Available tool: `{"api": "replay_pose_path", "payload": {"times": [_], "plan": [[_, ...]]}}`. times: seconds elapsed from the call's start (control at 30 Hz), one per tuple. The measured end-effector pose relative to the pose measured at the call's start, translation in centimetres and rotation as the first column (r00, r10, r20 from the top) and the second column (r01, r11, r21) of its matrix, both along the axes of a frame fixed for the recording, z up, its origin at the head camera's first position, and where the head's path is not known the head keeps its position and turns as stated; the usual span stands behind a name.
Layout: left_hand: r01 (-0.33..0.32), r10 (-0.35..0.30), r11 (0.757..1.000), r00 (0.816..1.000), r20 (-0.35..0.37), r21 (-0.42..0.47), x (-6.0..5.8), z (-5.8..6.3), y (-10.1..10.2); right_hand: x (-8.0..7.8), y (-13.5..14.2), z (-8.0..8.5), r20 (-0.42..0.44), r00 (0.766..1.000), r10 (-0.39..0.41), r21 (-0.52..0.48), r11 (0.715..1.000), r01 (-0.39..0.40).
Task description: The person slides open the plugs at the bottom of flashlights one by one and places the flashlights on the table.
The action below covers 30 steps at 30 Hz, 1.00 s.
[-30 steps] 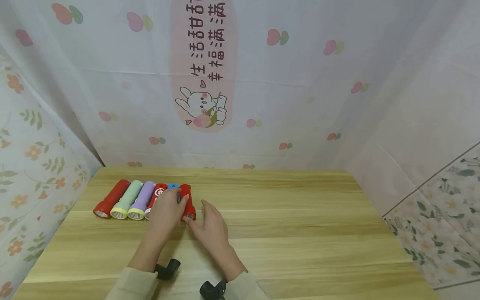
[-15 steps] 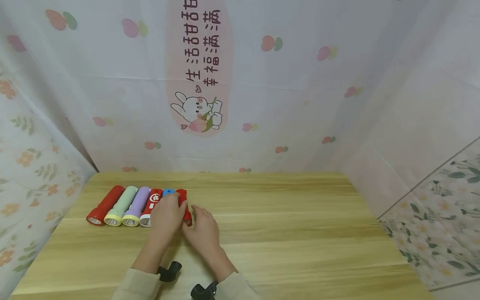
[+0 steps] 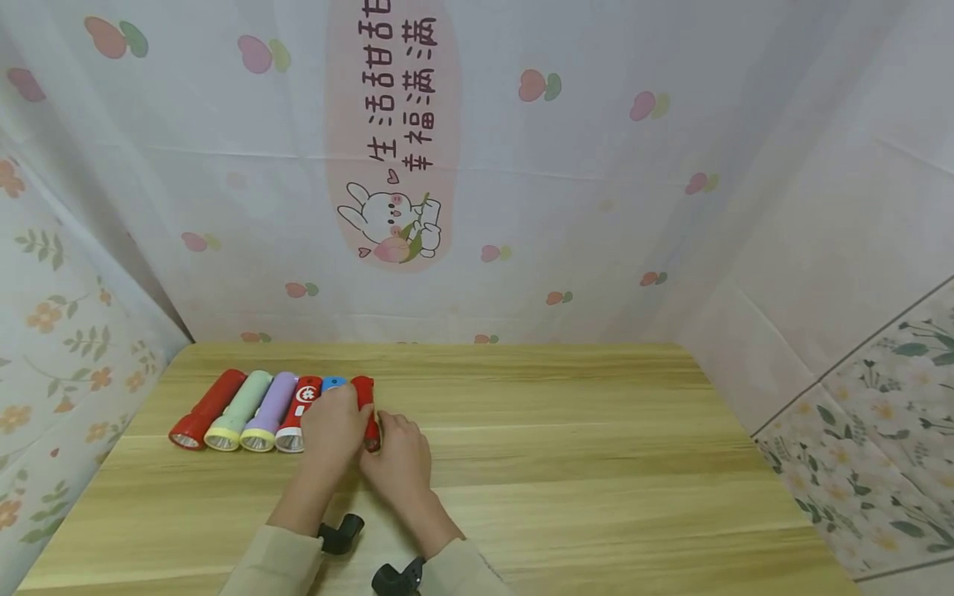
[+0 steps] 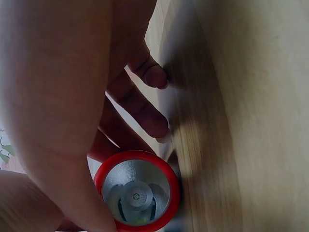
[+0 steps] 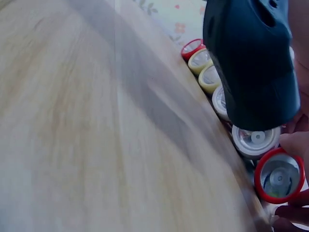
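In the head view my left hand (image 3: 331, 426) lies curled over the blue flashlight (image 3: 334, 382), hiding most of it. Its thumb comes against the red flashlight (image 3: 364, 389) at the row's right end. My right hand (image 3: 398, 459) grips this red one near its lens end, thumb toward the front and fingers along the right side. The lens (image 5: 280, 179) with its red rim faces the camera in the right wrist view, fingers (image 5: 292, 212) beside it. Fingers by the same red rim (image 4: 137, 153) also show in the left wrist view. The left fingertips are largely hidden.
Farther left in the row lie a red flashlight (image 3: 216, 406), a mint one (image 3: 248, 406), a purple one (image 3: 274, 406) and a red-and-white one (image 3: 304, 397). The wooden table (image 3: 581, 463) extends right. Printed curtains (image 3: 596, 165) stand behind and beside it.
The right fingers have closed in on the right side of the end red flashlight, which now stands straighter. The left hand stays over the blue one. The head view has shifted slightly.
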<state>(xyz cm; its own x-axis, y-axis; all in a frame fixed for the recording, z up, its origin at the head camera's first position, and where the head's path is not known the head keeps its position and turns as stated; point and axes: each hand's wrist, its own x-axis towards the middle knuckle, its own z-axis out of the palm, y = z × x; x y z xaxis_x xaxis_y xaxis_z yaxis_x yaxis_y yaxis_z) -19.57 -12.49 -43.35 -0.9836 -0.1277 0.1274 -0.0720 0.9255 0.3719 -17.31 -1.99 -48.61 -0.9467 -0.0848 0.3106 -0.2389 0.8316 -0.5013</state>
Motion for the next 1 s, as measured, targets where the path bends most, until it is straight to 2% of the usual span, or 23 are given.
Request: {"api": "replay_pose_path", "payload": {"times": [0.37, 0.63, 0.77, 1.0], "plan": [[-0.008, 0.009, 1.000, 0.999, 0.050, -0.027, -0.69, -0.06, 0.44, -0.14, -0.28, -0.15, 0.035, 0.998, -0.052, -0.030, 0.998, 0.053], [-0.003, 0.005, 0.999, 0.998, 0.069, -0.033, -0.79, 0.26, 0.65, -0.26, -0.19, -0.46, 0.044, 0.998, -0.033, -0.199, 0.979, 0.042], [-0.006, 0.008, 1.000, 0.999, 0.050, -0.024, -0.74, 0.46, 0.59, -0.37, -0.27, -0.62, 0.002, 1.000, -0.024, -0.324, 0.946, 0.023], [-0.042, 0.039, 0.999, 0.997, 0.073, 0.034, -0.73, 0.57, 0.40, -0.45, -0.54, -0.62, 0.004, 1.000, -0.019, -0.542, 0.840, 0.018]]}}
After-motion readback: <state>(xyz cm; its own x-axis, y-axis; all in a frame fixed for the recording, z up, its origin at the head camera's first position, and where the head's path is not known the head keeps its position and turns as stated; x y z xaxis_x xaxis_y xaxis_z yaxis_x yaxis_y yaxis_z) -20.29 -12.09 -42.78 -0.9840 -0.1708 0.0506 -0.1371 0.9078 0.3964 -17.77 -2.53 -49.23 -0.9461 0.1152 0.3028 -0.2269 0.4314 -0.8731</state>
